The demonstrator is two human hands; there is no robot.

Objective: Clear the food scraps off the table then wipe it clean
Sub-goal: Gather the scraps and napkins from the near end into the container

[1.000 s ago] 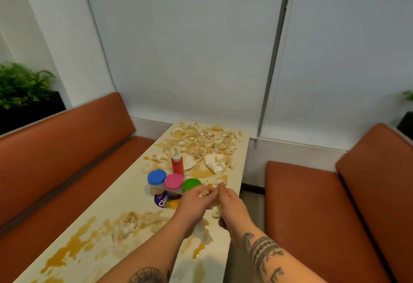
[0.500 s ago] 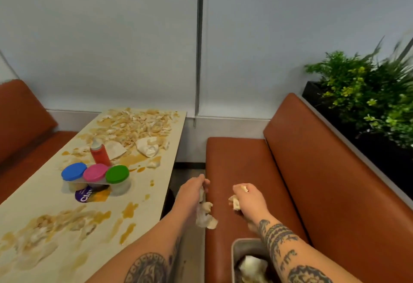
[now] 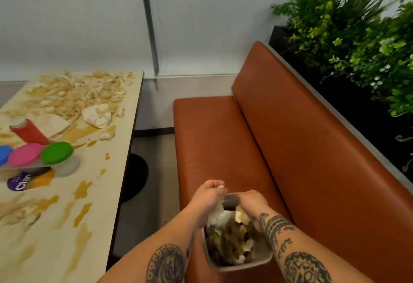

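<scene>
Bin (image 3: 237,266), 6 o'clock: bare metal, satin sheen on rim. Inside: white scraps (image 3: 218,212), crumpled, matt, paper or dough not resolvable; brown mush (image 3: 225,238), wet-looking. Bench (image 3: 290,137), 3 o'clock: smooth rust-orange upholstery, leather-like, soft gloss. Table (image 3: 67,195), 9 o'clock: pale matt laminate; sauce smears (image 3: 82,214), orange, slightly glossy. Lids (image 3: 57,152): smooth coloured plastic.

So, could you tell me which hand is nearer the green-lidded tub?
Left. The left hand is right of the green-lidded tub, at the bin rim nearest it; the right hand lies farther right.
</scene>
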